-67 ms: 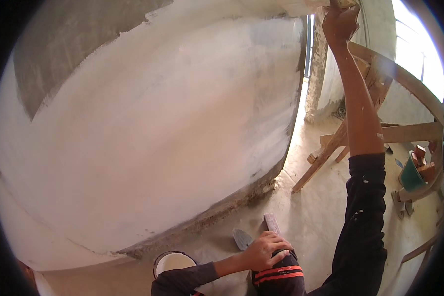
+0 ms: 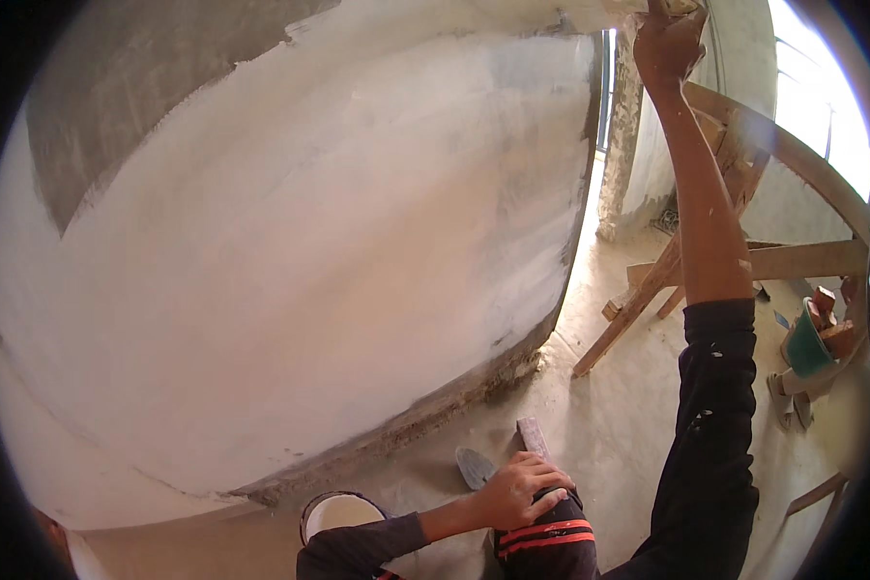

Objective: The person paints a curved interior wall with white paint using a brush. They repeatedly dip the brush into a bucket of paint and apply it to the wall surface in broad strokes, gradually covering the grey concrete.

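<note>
Right hand (image 2: 669, 50): raised at full stretch to the top edge of the view, its grip clamped on a tool (image 2: 684, 7); the edge crops the tool, so its kind, and whether it touches the wall (image 2: 358, 251), cannot be told.
Left hand (image 2: 522, 491): laid over the knee (image 2: 548, 551), fingers lightly bent, no tool seen in it.
Good practice: the work looks like spreading a pale coat; long, even strokes with steady pressure and a low blade angle should leave few ridges, and the braced left hand should help balance the reach.
Care point: the far upper edge probably calls for a lighter touch, so that the coat does not pile up or break there.
Wall: broad, chalky white, faintly streaked, bowed by the lens.
Grey patch (image 2: 155, 87): bare, duller, with a ragged border, upper left.
Wall foot: rough, brown and crumbly.
Pail (image 2: 304, 522): round, with pale contents, partly behind the left sleeve.
Trowel (image 2: 474, 468): grey, rounded blade on the dusty floor (image 2: 619, 416).
Trestle (image 2: 638, 304): rough timber, to the right.
</note>
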Demonstrator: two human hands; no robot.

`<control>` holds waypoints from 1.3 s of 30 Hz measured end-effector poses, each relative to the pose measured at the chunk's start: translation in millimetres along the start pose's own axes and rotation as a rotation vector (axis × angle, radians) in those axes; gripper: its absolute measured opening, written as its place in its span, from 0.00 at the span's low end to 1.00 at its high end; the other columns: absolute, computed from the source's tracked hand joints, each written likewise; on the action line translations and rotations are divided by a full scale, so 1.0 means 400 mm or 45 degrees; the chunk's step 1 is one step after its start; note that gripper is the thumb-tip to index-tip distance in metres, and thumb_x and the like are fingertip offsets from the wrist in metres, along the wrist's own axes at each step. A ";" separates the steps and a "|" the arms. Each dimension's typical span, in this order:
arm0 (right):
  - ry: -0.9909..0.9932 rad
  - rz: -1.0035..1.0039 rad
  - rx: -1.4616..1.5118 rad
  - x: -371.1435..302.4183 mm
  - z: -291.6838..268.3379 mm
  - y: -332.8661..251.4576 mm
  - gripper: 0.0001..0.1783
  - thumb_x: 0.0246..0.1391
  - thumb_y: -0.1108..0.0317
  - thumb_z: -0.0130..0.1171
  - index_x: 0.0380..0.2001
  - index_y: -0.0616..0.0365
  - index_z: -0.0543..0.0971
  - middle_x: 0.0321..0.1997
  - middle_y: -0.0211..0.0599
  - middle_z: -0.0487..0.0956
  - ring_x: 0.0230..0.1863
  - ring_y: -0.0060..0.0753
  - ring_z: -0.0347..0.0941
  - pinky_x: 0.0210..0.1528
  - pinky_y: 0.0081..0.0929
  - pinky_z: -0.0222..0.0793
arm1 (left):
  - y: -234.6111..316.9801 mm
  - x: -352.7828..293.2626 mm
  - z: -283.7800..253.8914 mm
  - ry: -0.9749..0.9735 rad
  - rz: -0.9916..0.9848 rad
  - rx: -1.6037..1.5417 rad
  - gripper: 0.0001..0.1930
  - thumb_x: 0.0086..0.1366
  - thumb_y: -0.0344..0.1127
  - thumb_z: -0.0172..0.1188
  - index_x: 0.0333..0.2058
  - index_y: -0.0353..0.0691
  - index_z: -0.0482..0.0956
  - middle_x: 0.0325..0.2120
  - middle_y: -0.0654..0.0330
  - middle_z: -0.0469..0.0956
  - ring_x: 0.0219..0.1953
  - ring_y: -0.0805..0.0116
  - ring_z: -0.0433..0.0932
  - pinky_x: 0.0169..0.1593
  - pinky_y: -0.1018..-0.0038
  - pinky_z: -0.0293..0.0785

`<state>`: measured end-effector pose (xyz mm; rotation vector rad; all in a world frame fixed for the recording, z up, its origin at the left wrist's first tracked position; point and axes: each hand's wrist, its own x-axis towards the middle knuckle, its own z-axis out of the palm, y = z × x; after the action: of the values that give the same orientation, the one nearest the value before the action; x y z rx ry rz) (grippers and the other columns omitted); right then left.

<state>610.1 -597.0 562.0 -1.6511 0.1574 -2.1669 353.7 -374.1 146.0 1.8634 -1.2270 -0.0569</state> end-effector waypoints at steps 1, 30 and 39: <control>0.207 -0.209 -0.335 0.004 0.023 0.021 0.18 0.56 0.63 0.46 0.48 0.58 0.66 0.49 0.41 0.70 0.55 0.45 0.65 0.40 0.38 0.67 | 0.000 0.000 0.000 -0.008 -0.006 0.010 0.11 0.63 0.39 0.51 0.40 0.44 0.78 0.40 0.59 0.78 0.48 0.61 0.72 0.58 0.64 0.58; -0.380 -0.602 1.718 -0.260 -0.309 -0.332 0.14 0.59 0.70 0.52 0.43 0.71 0.68 0.41 0.42 0.72 0.39 0.29 0.73 0.41 0.24 0.72 | 0.019 -0.003 -0.001 0.055 0.047 0.042 0.11 0.62 0.40 0.52 0.38 0.44 0.79 0.39 0.60 0.78 0.45 0.61 0.72 0.55 0.64 0.61; -0.181 -0.852 0.953 -0.242 -0.265 -0.362 0.16 0.57 0.67 0.56 0.43 0.65 0.67 0.34 0.39 0.78 0.33 0.28 0.78 0.34 0.19 0.73 | 0.006 -0.020 -0.002 0.076 0.052 0.085 0.12 0.62 0.42 0.52 0.38 0.44 0.79 0.38 0.59 0.78 0.45 0.60 0.72 0.55 0.63 0.60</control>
<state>494.3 -444.6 491.9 -1.4836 -1.2465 -2.0874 348.3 -367.5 144.9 1.8829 -1.2386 0.0626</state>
